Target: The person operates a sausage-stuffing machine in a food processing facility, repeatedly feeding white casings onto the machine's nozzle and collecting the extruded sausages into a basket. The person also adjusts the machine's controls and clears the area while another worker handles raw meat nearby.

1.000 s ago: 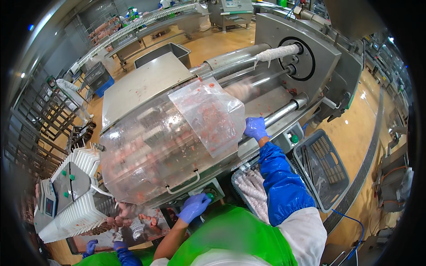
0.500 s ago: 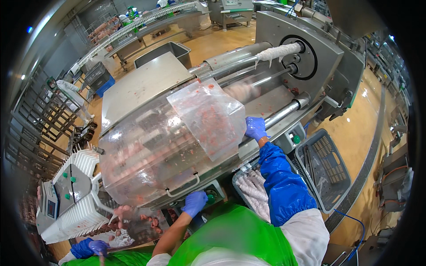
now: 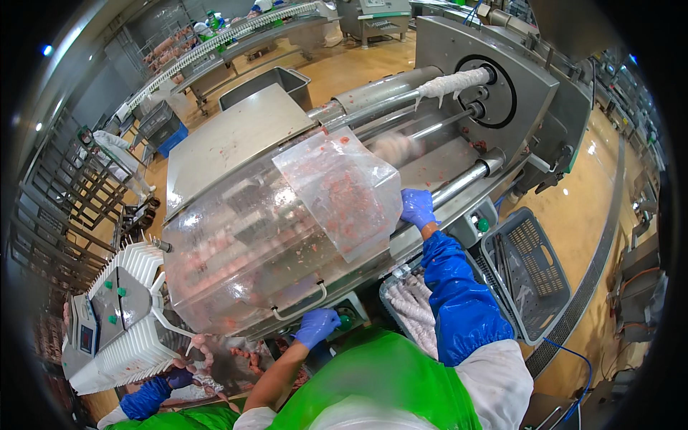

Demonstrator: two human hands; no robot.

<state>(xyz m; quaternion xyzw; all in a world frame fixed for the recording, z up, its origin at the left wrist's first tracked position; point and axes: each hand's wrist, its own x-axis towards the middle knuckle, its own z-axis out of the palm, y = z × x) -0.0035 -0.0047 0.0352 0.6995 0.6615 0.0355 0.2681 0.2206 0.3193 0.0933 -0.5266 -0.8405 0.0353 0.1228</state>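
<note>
My left hand [image 3: 316, 327], in a purple glove, is closed against the front of a steel machine, beside a green button [image 3: 345, 323] and below the handle [image 3: 301, 304] of a clear cover [image 3: 222, 287]. What its fingers hold, if anything, is hidden. My right hand [image 3: 418, 208], gloved likewise with a blue sleeve behind it, is closed at the machine's front edge, touching or very near the corner of a meat-flecked plastic sheet [image 3: 340, 190] draped over the cover. Beyond it, a pale casing [image 3: 395, 147] blurs on a rod; another gathered white casing [image 3: 453, 84] sits on the upper tube.
A tray of white casings [image 3: 410, 297] stands below my right arm, with a grey crate [image 3: 527, 272] farther right. At lower left, a co-worker's gloved hand [image 3: 179, 378] is by linked sausages [image 3: 203, 355] and a white hanger conveyor [image 3: 132, 358]. Another person [image 3: 115, 154] stands far left.
The co-worker's hand has moved up and right to the hanging sausages. The blurred casing on the rod looks shorter. My hands have kept their places on the machine; the view has shifted slightly.
</note>
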